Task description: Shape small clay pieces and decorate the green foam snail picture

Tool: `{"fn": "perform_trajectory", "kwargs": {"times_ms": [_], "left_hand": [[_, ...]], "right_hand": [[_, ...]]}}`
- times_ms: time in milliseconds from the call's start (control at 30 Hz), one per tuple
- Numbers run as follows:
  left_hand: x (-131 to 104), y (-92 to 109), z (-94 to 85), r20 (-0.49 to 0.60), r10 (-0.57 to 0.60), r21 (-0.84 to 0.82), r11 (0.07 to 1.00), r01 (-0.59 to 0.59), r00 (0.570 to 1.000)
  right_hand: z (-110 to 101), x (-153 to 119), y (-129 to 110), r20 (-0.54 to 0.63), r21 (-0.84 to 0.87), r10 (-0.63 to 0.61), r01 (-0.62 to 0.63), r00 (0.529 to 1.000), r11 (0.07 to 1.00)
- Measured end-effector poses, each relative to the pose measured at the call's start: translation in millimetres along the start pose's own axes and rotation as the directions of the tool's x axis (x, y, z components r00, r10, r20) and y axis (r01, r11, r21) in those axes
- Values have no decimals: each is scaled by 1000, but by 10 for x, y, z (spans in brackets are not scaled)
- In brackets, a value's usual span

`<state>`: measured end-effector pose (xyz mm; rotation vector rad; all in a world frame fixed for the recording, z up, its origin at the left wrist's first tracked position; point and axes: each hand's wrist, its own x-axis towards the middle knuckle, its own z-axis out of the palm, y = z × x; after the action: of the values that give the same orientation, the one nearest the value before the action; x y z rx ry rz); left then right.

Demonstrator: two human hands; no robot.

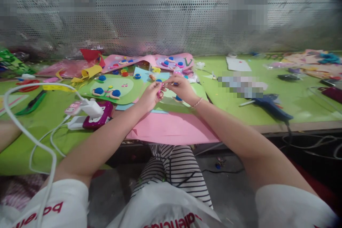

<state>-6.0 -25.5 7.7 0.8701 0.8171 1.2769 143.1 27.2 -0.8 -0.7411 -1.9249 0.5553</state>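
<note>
Hard to see what's being worked on: the left hand (150, 97) and right hand (182, 87) meet over the middle of the green table (229, 108) & their own fingers cover most of it. Left is pinching a small pink piece (160, 94), prob. soft clay, tho it's too tiny & blurred to be sure. Right has its thumb & fingertips drawn in against the left's; can't tell if it grips anything. The pink piece sits at the left's fingertips, just under where the two hands meet, on the side facing the right hand. Beneath them the green card (128, 95) is partly hidden, esp. its right half; blue-capped figures (115, 94) lie on its left half, and one by the right hand is mostly covered. Nearer, a pink sheet (173, 126) lies at the table's near edge, its sides partly covered by the forearms. Glue gun (274, 108) lies by the near edge, well to the right, w/ its cord hanging over. Purple box (108, 108) w/ white plugs is beyond the left forearm. Another person's arm (8, 133), over the table's left end, is cut off.
</note>
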Motion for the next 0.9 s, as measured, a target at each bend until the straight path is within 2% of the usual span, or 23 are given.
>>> {"fn": "perform_trajectory", "kwargs": {"times_ms": [267, 467, 533, 600, 667, 700, 767, 800, 900], "left_hand": [[-40, 5, 49, 22, -32, 38, 999, 31, 999], [-66, 28, 44, 23, -42, 48, 998, 41, 999], [-67, 33, 36, 19, -35, 62, 998, 34, 999], [-59, 37, 22, 9, -27, 70, 997, 27, 1000], [-45, 42, 5, -9, -30, 69, 997, 30, 1000], [-37, 45, -4, -20, -35, 64, 997, 36, 999], [-21, 52, -17, -40, -48, 45, 998, 49, 998], [-15, 56, -22, -45, -51, 32, 998, 52, 998], [5, 60, -34, -37, -56, -24, 998, 55, 998]], "right_hand": [[22, -10, 11, -40, -2, -62, 62, 997, 998], [55, -18, -19, -7, 27, -74, 75, 997, 997], [-6, 21, 9, 35, 23, -62, 61, 997, 998], [-154, 86, 99, 52, -38, -28, 30, 998, 999], [-385, 154, 255, -63, -195, 57, -68, 996, 978], [-515, 179, 349, -135, -290, 131, -166, 982, 943], [-761, 204, 537, -224, -452, 321, -390, 920, 802], [-859, 202, 620, -248, -517, 428, -492, 869, 701], [-1000, 167, 780, -224, -565, 552, -568, 803, 598]]}}
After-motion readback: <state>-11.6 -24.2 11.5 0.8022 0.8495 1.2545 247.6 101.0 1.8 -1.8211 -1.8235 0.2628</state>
